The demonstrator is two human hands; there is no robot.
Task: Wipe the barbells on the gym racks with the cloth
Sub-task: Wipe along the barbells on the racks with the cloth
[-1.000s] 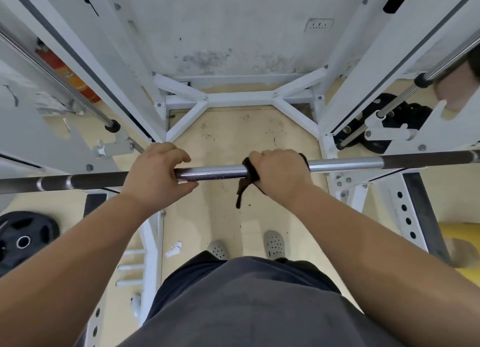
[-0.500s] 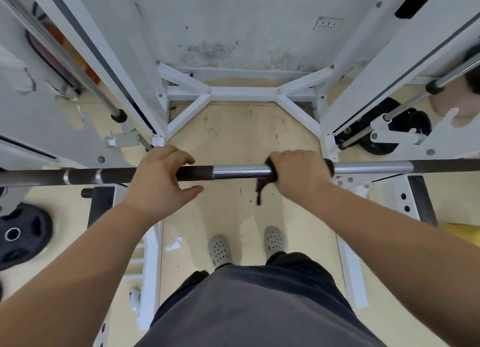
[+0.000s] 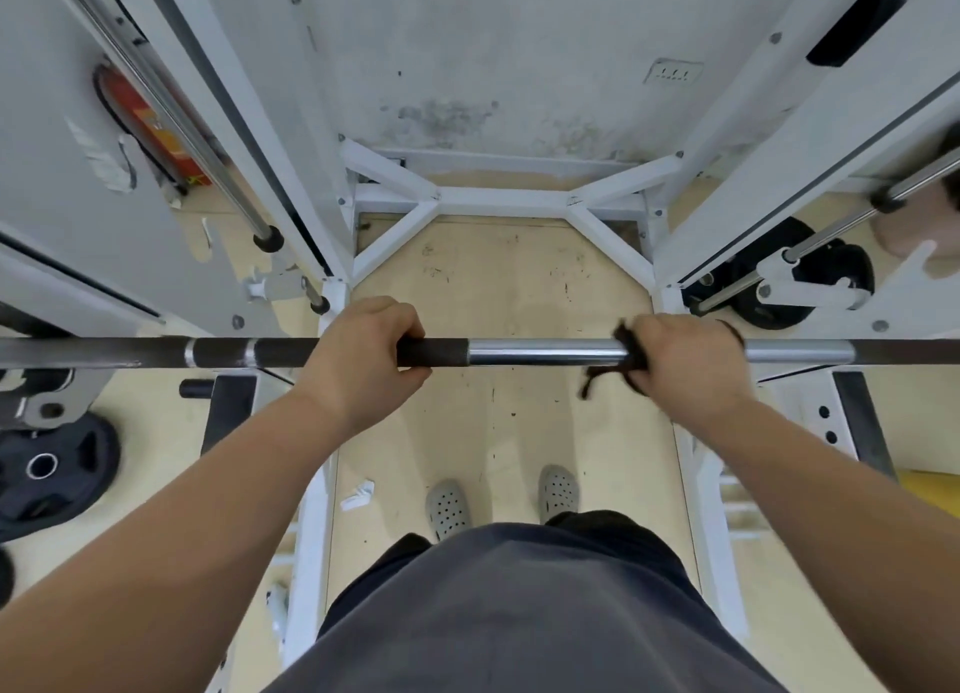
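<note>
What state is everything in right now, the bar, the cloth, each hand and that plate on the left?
barbell: horizontal across the rack, held by both hands, ends out of frame.
cloth: dark, wrapped round the bar's chrome part, one end hanging down.
left hand: grips the bar's dark knurled part, bare.
right hand: grips the cloth against the bar.
weight plate: off the bar, down by the floor.

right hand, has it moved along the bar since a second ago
Yes: the right hand, gripping the cloth, has slid rightward along the barbell, nearer the right end of its shiny section.
</note>
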